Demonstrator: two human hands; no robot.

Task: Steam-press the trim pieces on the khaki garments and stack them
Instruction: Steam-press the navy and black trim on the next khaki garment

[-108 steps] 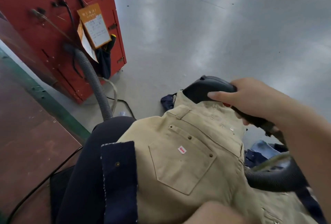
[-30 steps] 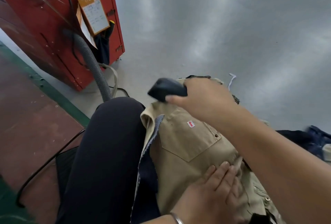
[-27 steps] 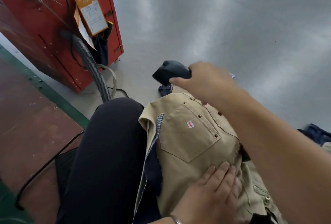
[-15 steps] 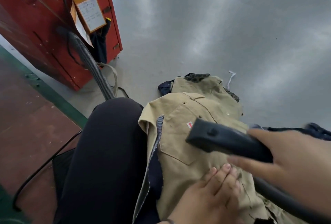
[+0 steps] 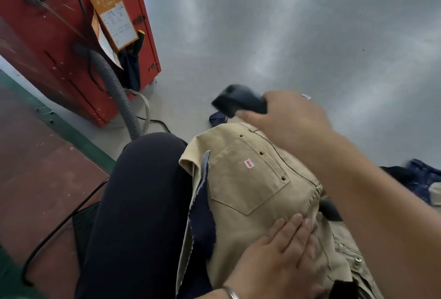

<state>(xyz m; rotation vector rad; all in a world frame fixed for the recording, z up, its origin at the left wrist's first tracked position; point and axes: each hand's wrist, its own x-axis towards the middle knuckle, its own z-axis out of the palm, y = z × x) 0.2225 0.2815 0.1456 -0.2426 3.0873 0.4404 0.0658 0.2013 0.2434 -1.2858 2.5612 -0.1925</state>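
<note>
A khaki garment (image 5: 241, 186) lies across my lap, its back pocket facing up with a small red-arrow sticker (image 5: 249, 163). Dark denim lining shows at its left edge. My right hand (image 5: 284, 117) grips a black nozzle (image 5: 235, 101) with a hose, held just beyond the garment's far waistband edge. My left hand (image 5: 279, 258) lies flat on the near part of the garment, fingers straight, pressing it down below the pocket.
A red machine cabinet (image 5: 71, 31) stands at the left with an orange tag and a grey ribbed hose (image 5: 117, 98) running down. Grey floor lies ahead. Dark blue garments (image 5: 420, 177) lie at the right. My dark trouser leg (image 5: 138, 215) is left of the garment.
My right hand has swung the black nozzle from over the pocket near my left hand out to the far waistband edge. My left hand has stayed pressed on the garment.
</note>
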